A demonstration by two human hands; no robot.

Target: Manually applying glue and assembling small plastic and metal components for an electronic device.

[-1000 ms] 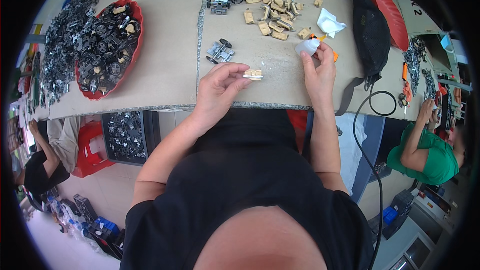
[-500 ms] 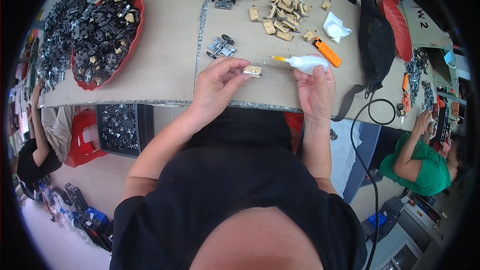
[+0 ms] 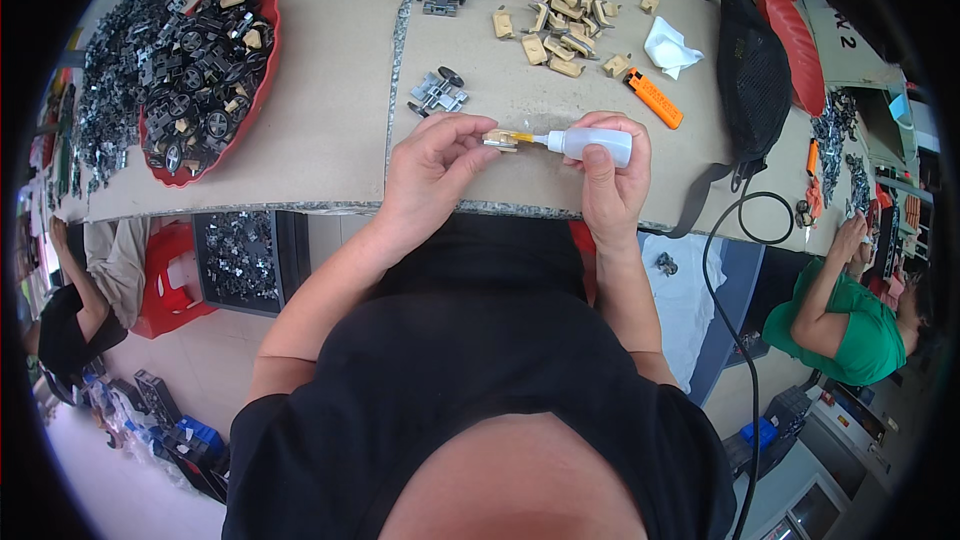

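Has a co-worker in black (image 3: 78, 330) at the far left, with one arm at the table edge. Next has a loose heap of small dark parts (image 3: 115, 90) on the table (image 3: 325, 90), with a red stool (image 3: 170, 290) below. Then comes to a scalloped red bowl (image 3: 270, 45), full of black wheeled pieces mixed with a few tan ones, and, below the table edge, to a dark bin (image 3: 292, 260) of small metal parts.

Pinches with the left hand (image 3: 437, 160), between thumb and fingers, a tan part (image 3: 494, 143) just above the table's near edge. Shows a wheeled chassis (image 3: 438, 93) just beyond that hand. Points a yellow nozzle (image 3: 524, 137) leftward over the tan part; impossible to say whether touching it. Grips the white bottle (image 3: 595, 146) behind that nozzle with the right hand (image 3: 613, 180), thumb on the near side.

Beyond, has a pile of tan pieces (image 3: 570, 15), then an orange oblong object (image 3: 654, 100) and a crumpled white tissue (image 3: 671, 48). Farther right, has a black bag (image 3: 750, 65), a red dish (image 3: 793, 35) partly behind it, and a co-worker in green (image 3: 835, 320).
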